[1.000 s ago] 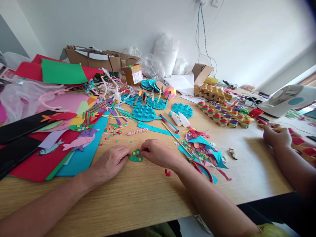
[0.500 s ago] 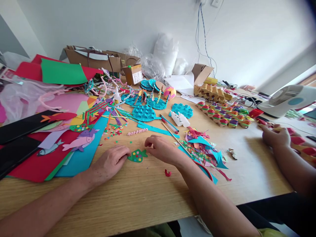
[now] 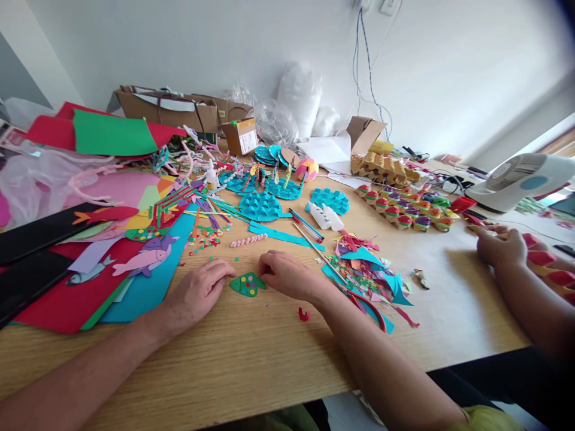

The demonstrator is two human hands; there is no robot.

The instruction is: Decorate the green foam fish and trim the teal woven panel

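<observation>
A green paper fish with colored dots lies flat on the wooden table between my hands. My left hand rests at its head end, fingers loosely bent and thumb apart, apparently holding nothing. At the tail, my right hand has its fingertips pinched together and partly covers the tail. Whatever is between those fingers is hidden. Tiny green scraps and a pink twisted strip lie just beyond the fish, while a curled red scrap sits nearer me.
Left are stacked colored sheets with more paper fish. Red-handled scissors lie by a scrap pile. Behind stand white glue bottles and blue egg-carton pieces. A co-worker's hand is at right, near painted cartons.
My right hand has lowered and closed in on the fish's tail. My left fingertips have drawn back slightly from its head. The view has shifted a little.
</observation>
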